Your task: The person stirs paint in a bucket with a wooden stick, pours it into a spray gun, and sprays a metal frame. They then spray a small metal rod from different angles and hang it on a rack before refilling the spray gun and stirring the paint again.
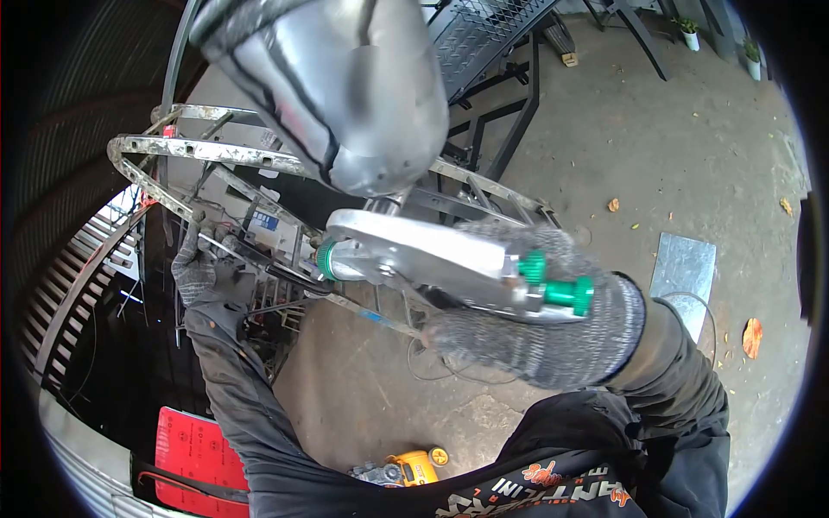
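Note:
A silver spray gun with green knobs (423,250) is held up close to the camera, a large metal cup (354,95) joined to its top. Around its handle side wraps my right hand (535,337), in a grey knit glove, fingers closed and partly hidden behind the gun. My left hand (197,268), gloved too, is at the left beside the paint-splattered metal frame (207,151), its fingers bent round a thin bar (223,249). The frame stretches behind the gun.
Black metal frames (509,112) stand at the top. A flat metal sheet (682,276) lies on the floor at right, near a thin cable. A yellow tool (416,467) is at the bottom, a red panel (197,453) at lower left. Potted plants (688,33) stand top right.

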The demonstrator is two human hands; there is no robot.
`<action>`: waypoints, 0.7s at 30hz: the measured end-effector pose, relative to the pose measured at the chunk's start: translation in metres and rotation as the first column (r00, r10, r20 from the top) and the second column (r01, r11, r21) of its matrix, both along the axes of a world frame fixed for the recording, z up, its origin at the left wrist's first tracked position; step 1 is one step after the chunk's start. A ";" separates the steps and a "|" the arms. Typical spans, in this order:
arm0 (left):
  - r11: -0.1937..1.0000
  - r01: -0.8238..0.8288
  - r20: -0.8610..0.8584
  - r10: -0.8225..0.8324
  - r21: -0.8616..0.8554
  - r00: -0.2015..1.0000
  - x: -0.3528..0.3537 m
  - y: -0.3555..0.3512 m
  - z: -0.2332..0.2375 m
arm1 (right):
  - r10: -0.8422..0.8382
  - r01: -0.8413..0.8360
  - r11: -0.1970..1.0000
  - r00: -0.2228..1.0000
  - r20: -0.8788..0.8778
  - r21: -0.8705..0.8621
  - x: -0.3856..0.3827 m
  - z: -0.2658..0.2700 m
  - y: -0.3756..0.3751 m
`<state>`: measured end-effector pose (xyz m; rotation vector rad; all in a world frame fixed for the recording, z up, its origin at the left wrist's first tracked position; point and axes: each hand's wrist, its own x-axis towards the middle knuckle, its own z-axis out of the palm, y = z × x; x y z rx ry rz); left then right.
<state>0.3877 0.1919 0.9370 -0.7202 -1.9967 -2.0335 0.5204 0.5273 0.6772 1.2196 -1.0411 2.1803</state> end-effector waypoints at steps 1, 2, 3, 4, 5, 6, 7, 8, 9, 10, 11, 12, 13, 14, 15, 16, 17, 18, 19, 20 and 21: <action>1.000 -0.006 0.007 0.006 0.012 1.000 0.006 0.003 -0.005 | 0.111 -0.109 0.994 0.988 0.107 -0.023 0.006 0.011 0.001; 1.000 -0.013 0.014 0.012 0.025 1.000 0.011 0.006 -0.011 | 0.221 -0.214 0.975 0.952 0.210 -0.057 0.012 0.019 0.002; 0.999 -0.018 0.022 0.018 0.037 1.000 0.015 0.006 -0.017 | 0.331 -0.309 0.943 0.898 0.291 -0.120 0.013 0.017 -0.002; 0.998 0.069 0.031 -0.069 0.004 0.997 0.010 -0.002 -0.016 | 0.436 -0.388 0.900 0.823 0.364 -0.200 0.015 0.014 -0.006; 0.987 0.157 0.042 -0.156 -0.027 0.987 -0.001 -0.016 -0.013 | 0.539 -0.450 0.841 0.738 0.406 -0.300 0.010 0.001 -0.020; 0.968 0.244 0.054 -0.241 -0.058 0.969 -0.008 -0.028 -0.010 | 0.668 -0.523 0.744 0.600 0.440 -0.416 0.004 -0.009 -0.028; 0.965 0.252 0.059 -0.248 -0.075 0.967 -0.011 -0.034 -0.006 | 0.774 -0.551 0.633 0.444 0.452 -0.543 -0.003 -0.019 -0.036; 0.961 0.259 0.064 -0.254 -0.094 0.965 -0.014 -0.039 -0.004 | 0.874 -0.557 0.478 0.227 0.429 -0.679 -0.008 -0.028 -0.038; 0.957 0.266 0.071 -0.260 -0.112 0.963 -0.015 -0.040 -0.003 | 0.905 -0.523 0.402 0.102 0.413 -0.752 -0.013 -0.039 -0.041; 0.959 0.267 0.083 -0.260 -0.097 0.962 -0.013 -0.039 -0.004 | 0.924 -0.465 0.330 -0.020 0.383 -0.821 -0.019 -0.050 -0.044; 0.960 0.266 0.097 -0.258 -0.083 0.961 -0.010 -0.035 -0.004 | 0.916 -0.414 0.346 -0.044 0.398 -0.842 -0.023 -0.055 -0.047; 0.962 0.263 0.109 -0.255 -0.069 0.961 -0.009 -0.033 -0.003 | 0.909 -0.364 0.361 -0.069 0.411 -0.859 -0.026 -0.060 -0.048; 0.959 0.274 0.106 -0.266 -0.072 0.958 -0.010 -0.036 -0.003 | 0.942 -0.350 0.239 -0.144 0.304 -0.906 -0.026 -0.065 -0.041; 0.956 0.285 0.101 -0.277 -0.075 0.956 -0.010 -0.041 -0.007 | 0.960 -0.351 0.238 -0.055 0.274 -0.905 -0.024 -0.080 -0.043; 0.952 0.296 0.101 -0.288 -0.079 0.952 -0.011 -0.042 -0.007 | 0.970 -0.348 0.236 0.033 0.240 -0.907 -0.024 -0.090 -0.046; 0.953 0.292 0.105 -0.283 -0.083 0.953 -0.011 -0.043 -0.007 | 0.967 -0.353 0.253 0.059 0.248 -0.901 -0.023 -0.097 -0.045; 0.953 0.290 0.108 -0.280 -0.087 0.954 -0.009 -0.042 -0.009 | 0.963 -0.358 0.270 0.085 0.257 -0.894 -0.020 -0.098 -0.043; 0.953 0.289 0.112 -0.279 -0.089 0.954 -0.009 -0.041 -0.010 | 0.958 -0.361 0.288 0.111 0.265 -0.887 -0.017 -0.097 -0.041; 0.944 0.317 0.123 -0.305 -0.096 0.945 -0.009 -0.040 -0.011 | 0.957 -0.346 0.280 0.032 0.288 -0.895 -0.014 -0.093 -0.037; 0.933 0.345 0.135 -0.330 -0.102 0.934 -0.010 -0.039 -0.011 | 0.929 -0.404 0.361 0.083 0.360 -0.841 -0.007 -0.092 -0.039; 0.922 0.373 0.148 -0.356 -0.108 0.923 -0.011 -0.038 -0.012 | 0.894 -0.453 0.441 0.140 0.426 -0.775 -0.001 -0.091 -0.042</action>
